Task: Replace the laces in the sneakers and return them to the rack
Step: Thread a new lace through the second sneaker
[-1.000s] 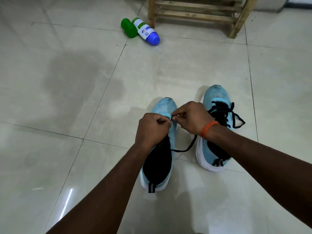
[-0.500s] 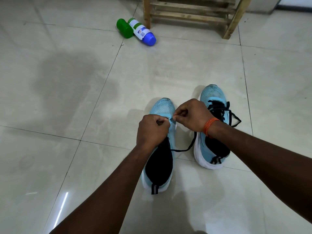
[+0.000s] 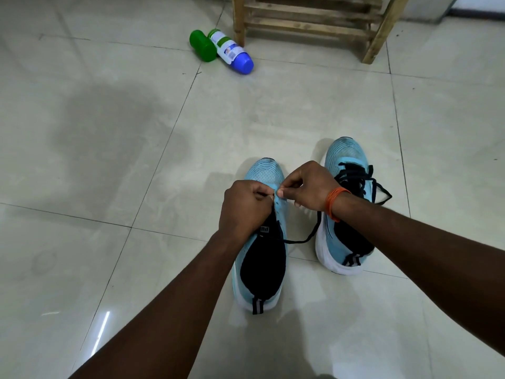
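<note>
the unlaced sneaker (image 3: 262, 258) lay with its long axis running 6 to 12 o'clock. the left hand (image 3: 244, 206) pinched its eyelet edge (image 3: 279, 207) from 9 o'clock; the right hand (image 3: 308, 187), at 3, pinched the black lace (image 3: 303, 239), slack trailing toward 5
</note>
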